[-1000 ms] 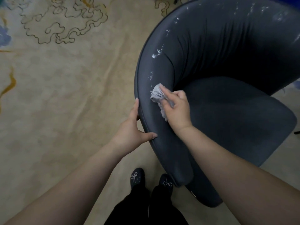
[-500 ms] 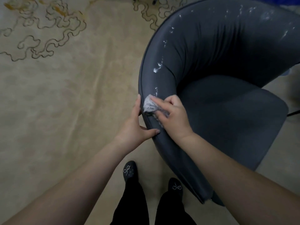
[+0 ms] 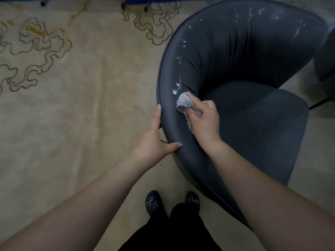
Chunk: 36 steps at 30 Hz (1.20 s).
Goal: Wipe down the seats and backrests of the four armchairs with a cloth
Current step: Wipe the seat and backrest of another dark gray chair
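- Our right hand (image 3: pixel 204 120) clutches the bunched cloth (image 3: pixel 184 103) against the armchair (image 3: pixel 235 69) rim; we should push toward twelve o'clock, through the white flecks (image 3: pixel 176 88)
- Our left hand (image 3: pixel 155 140) grips the outer rim at nine o'clock, fingers probably curled behind it
- Since half a second ago, the cloth has slid inward, away from the left hand
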Each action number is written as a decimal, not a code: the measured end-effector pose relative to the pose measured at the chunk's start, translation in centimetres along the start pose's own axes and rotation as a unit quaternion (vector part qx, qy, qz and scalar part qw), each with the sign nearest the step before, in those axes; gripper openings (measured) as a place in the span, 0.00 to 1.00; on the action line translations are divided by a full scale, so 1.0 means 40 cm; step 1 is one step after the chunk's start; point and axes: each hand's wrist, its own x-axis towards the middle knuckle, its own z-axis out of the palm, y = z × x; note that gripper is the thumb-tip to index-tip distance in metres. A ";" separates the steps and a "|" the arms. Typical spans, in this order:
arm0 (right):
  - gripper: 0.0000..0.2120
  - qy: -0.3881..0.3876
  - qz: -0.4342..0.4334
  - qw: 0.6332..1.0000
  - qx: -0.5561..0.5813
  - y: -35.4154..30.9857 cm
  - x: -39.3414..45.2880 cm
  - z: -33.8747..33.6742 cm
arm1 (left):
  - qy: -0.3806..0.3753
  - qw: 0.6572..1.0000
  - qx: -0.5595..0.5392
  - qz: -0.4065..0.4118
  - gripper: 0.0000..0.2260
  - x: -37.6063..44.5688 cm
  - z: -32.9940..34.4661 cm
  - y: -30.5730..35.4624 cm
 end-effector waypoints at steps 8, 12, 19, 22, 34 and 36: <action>0.21 -0.009 0.005 0.999 0.040 0.018 0.044 0.009 | -0.003 1.000 0.000 0.013 0.55 0.054 -0.015 -0.007; 0.21 0.017 -0.015 0.998 0.060 -0.005 0.086 0.018 | 0.011 1.000 -0.003 0.001 0.54 0.086 -0.031 0.003; 0.22 -0.056 -0.065 0.996 0.023 -0.021 0.146 0.064 | 0.029 0.999 -0.024 0.013 0.54 0.156 -0.062 0.014; 0.20 0.036 -0.018 0.998 0.045 -0.002 0.182 0.046 | 0.030 0.999 -0.003 0.014 0.55 0.166 -0.068 0.015; 0.22 -0.027 -0.082 0.994 0.062 0.027 0.207 0.042 | 0.083 0.996 0.001 0.042 0.56 0.280 -0.053 0.037; 0.23 -0.053 -0.110 0.992 0.042 0.047 0.184 0.022 | 0.087 0.995 0.001 0.041 0.55 0.290 -0.055 0.035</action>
